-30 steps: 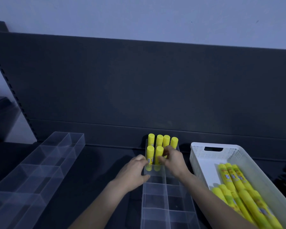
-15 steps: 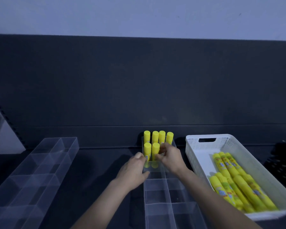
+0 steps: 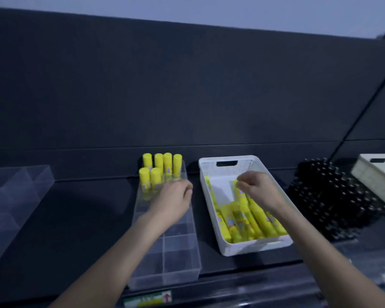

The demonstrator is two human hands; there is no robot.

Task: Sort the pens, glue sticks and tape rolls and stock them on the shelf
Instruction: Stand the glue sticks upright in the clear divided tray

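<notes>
Several yellow glue sticks (image 3: 159,172) stand upright in the far compartments of a clear divided organizer (image 3: 178,261) on the dark shelf. My left hand (image 3: 173,197) lies over the organizer just in front of them, its fingers curled with nothing seen in them. To the right is a white plastic basket (image 3: 211,165) holding more glue sticks (image 3: 253,221) lying flat. Above the basket, my right hand (image 3: 259,190) pinches the raised far end of one glue stick (image 3: 242,197). The picture is blurred by motion.
A second clear divided organizer (image 3: 13,196) sits at the left. A dense bunch of black pens (image 3: 329,196) lies right of the basket, with a pale tray (image 3: 378,174) beyond it. The shelf's front edge carries a label strip (image 3: 147,301).
My right hand left the standing glue sticks and moved right into the white basket. My left hand shifted onto the organizer. The view swung to the right.
</notes>
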